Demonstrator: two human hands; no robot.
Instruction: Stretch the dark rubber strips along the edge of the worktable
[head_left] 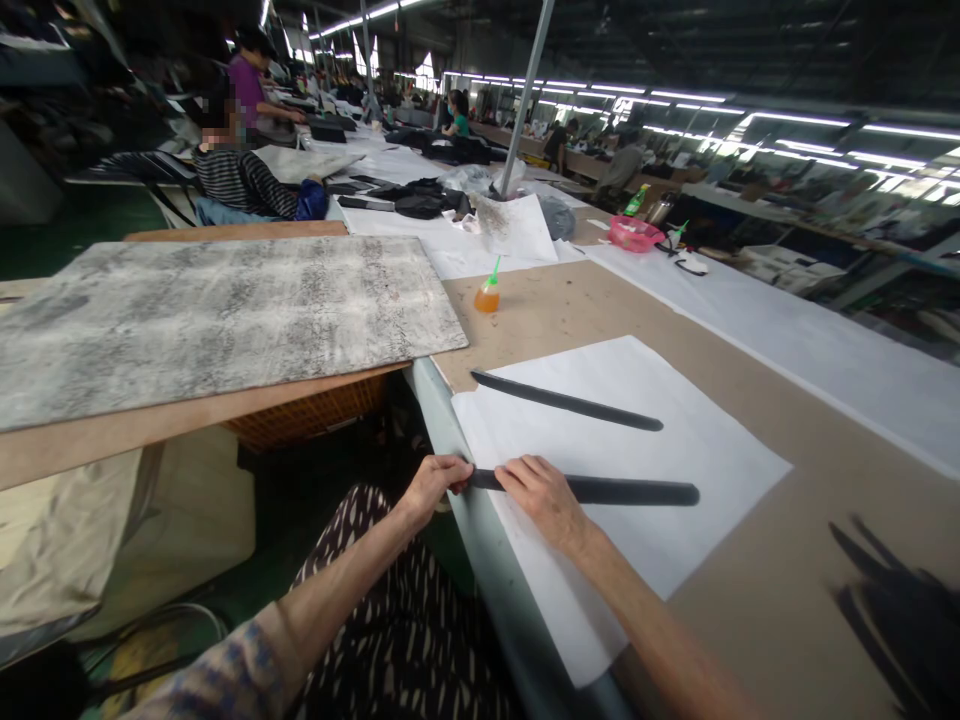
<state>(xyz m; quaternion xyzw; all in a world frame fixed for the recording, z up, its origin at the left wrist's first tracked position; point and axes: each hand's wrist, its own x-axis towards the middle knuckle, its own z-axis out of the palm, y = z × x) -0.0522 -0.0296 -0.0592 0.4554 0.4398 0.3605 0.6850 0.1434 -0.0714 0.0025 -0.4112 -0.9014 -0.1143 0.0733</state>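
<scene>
A dark, narrow strip [634, 491] lies on a white paper sheet [697, 440], its left end reaching the table's near edge. My left hand [435, 482] pinches that end between thumb and fingers. Over the strip, a little farther right, my right hand [541, 498] rests with bent fingers on its near part; the fingertips sit on the strip, and what is under the palm is hidden. Beyond both hands a second dark strip [568, 401] lies untouched on the same paper, slightly slanted.
A small bottle of orange liquid with a green nozzle [487, 290] stands behind the paper. To the left is a mottled grey-white board [225, 320]. Blurred black pieces [900, 620] lie at the lower right. A pink basket [634, 234] stands farther back. Co-workers sit beyond.
</scene>
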